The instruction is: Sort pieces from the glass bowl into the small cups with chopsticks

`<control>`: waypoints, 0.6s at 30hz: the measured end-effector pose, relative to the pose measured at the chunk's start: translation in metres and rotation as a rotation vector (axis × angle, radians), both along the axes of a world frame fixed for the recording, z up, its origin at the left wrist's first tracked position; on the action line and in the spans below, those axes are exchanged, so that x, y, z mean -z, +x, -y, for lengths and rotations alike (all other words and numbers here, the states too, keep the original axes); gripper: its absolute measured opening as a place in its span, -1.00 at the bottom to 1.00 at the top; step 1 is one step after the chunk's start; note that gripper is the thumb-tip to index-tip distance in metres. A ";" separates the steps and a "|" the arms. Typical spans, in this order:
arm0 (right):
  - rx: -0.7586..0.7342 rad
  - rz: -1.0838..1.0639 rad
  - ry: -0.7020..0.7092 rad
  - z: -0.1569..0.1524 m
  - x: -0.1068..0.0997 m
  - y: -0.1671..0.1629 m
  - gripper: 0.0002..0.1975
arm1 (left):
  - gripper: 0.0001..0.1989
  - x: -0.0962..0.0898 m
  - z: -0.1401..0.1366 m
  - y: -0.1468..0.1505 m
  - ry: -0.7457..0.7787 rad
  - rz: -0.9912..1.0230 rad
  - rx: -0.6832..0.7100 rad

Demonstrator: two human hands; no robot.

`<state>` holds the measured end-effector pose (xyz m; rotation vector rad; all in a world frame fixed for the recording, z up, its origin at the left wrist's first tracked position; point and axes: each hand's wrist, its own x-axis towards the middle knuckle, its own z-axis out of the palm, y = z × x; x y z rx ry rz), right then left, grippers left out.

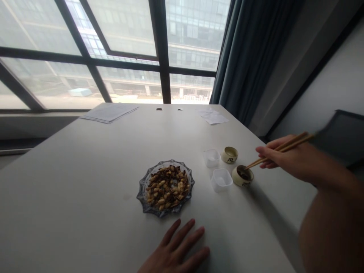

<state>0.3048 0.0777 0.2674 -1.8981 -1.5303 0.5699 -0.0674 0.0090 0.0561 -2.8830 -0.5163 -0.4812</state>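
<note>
My right hand (287, 157) grips a pair of wooden chopsticks (292, 143), their tips at the mouth of the nearer small ceramic cup (238, 179). Dark bits show inside that cup. Behind it stands a second ceramic cup (227, 156) with a dark character on its side. To their left are two clear plastic containers, the nearer container (222, 181) and the farther container (212, 159). A scalloped glass dish (141, 193) holds a mix of peanuts and dark pieces (167, 185). Just below the dish, my left hand (180, 248) lies flat on the table, fingers spread.
The white table (85, 189) reaches back to a large window. Stacked papers (109, 112) lie at the far left, and a loose sheet (214, 116) at the far right. A dark curtain (247, 53) hangs beyond the right edge, near a dark chair (344, 132).
</note>
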 end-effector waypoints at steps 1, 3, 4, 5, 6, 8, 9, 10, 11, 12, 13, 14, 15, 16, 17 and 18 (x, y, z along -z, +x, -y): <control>-0.031 0.013 0.004 -0.001 0.000 -0.001 -0.71 | -0.41 0.000 0.000 0.000 0.001 0.010 0.004; -0.094 0.044 0.031 -0.002 0.000 -0.002 -0.72 | -0.43 0.001 0.000 0.000 -0.004 0.029 0.003; -0.115 0.064 0.042 -0.002 0.000 -0.003 -0.72 | -0.43 0.000 0.000 0.000 -0.006 0.034 0.000; -0.131 0.083 0.049 -0.003 0.001 -0.004 -0.71 | -0.43 0.000 0.000 0.001 -0.008 0.036 -0.004; -0.146 0.101 0.046 -0.005 0.002 -0.005 -0.71 | -0.42 0.000 0.000 0.001 -0.011 0.036 -0.008; -0.175 0.125 0.016 -0.010 0.006 -0.009 -0.69 | -0.43 -0.001 0.000 0.000 -0.013 0.032 -0.003; -0.190 0.128 -0.007 -0.013 0.009 -0.010 -0.69 | -0.43 -0.001 -0.001 0.000 -0.010 0.031 0.001; -0.202 0.126 -0.026 -0.016 0.011 -0.011 -0.70 | -0.43 -0.001 -0.001 0.000 -0.007 0.029 0.006; -0.211 0.123 -0.039 -0.018 0.013 -0.012 -0.70 | -0.42 0.000 -0.001 -0.001 -0.005 0.022 0.009; -0.211 0.124 -0.042 -0.020 0.015 -0.013 -0.70 | -0.42 0.000 -0.001 -0.001 -0.003 0.017 0.011; -0.204 0.129 -0.038 -0.020 0.015 -0.013 -0.71 | -0.41 0.000 -0.001 -0.001 -0.004 0.014 0.011; -0.189 0.138 -0.029 -0.020 0.014 -0.013 -0.70 | -0.42 0.000 -0.001 0.000 -0.010 0.018 0.005; -0.168 0.148 -0.016 -0.018 0.013 -0.014 -0.70 | -0.43 0.000 0.000 0.000 -0.018 0.022 0.000; -0.143 0.155 0.003 -0.016 0.010 -0.015 -0.69 | -0.44 0.000 0.000 0.001 -0.026 0.028 -0.005; -0.107 0.154 0.033 -0.014 0.008 -0.017 -0.68 | -0.46 0.000 0.001 0.001 -0.035 0.031 -0.008; -0.069 0.143 0.079 -0.012 0.005 -0.021 -0.68 | -0.47 0.000 0.002 0.002 -0.046 0.033 -0.014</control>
